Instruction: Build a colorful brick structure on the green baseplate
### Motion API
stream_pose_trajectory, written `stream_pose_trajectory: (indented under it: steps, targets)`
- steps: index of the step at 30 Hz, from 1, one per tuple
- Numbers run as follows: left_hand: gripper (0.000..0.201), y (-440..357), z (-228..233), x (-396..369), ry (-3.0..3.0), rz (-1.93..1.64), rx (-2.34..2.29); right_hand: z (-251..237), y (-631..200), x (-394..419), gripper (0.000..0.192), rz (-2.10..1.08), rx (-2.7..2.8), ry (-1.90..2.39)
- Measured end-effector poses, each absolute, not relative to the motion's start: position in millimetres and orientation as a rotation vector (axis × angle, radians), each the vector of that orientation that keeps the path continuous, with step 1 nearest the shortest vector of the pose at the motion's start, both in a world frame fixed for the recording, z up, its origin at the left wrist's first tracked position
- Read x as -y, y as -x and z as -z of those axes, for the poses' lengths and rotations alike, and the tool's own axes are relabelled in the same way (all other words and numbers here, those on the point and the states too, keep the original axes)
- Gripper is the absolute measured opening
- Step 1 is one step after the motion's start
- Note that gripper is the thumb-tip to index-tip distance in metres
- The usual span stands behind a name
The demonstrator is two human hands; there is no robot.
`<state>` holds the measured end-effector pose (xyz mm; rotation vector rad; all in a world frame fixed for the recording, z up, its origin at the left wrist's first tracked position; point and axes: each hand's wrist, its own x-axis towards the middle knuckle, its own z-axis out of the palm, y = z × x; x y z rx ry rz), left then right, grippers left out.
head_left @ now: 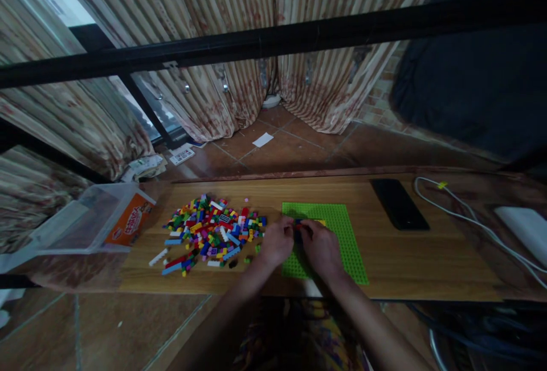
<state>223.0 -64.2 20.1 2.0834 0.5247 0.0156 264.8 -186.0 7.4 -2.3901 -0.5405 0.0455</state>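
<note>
A bright green studded baseplate (pixel 348 245) lies on the wooden board below my hands. Small toy bricks (pixel 298 225), dark blue with some red, are between my fingertips over the plate's left half. My left hand (pixel 277 241) is closed, its fingertips pressed against the left side of these bricks. From the right, my right hand (pixel 322 250) pinches them with thumb and fingers. A yellow brick (pixel 321 223) shows just behind my right fingers. The fingers partly hide the bricks, so I cannot tell how they are joined.
Left of the plate spreads a pile of mixed toy bricks (pixel 213 228). A clear plastic box (pixel 85 211) with an orange label stands at the far left. To the right are a black phone (pixel 399 204), a white cable (pixel 474 220) and a white device (pixel 523 231).
</note>
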Motion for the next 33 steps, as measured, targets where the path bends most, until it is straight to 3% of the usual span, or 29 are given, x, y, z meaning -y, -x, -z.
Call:
stream_pose_trajectory:
  steps: [9, 21, 33]
  targets:
    - [0.031, -219, 3, 71, -1.783, -0.138, -0.542, 1, -263, 189, 0.027, -0.022, 0.33, 2.121]
    - [0.025, -220, -7, 70, -2.043, -0.097, -0.566, -2, -267, 185, 0.028, 0.033, 0.535, 2.363]
    - [0.025, -219, -8, 73, -2.051, -0.117, -0.598, 1, -273, 188, 0.024, -0.002, 0.57, 2.339]
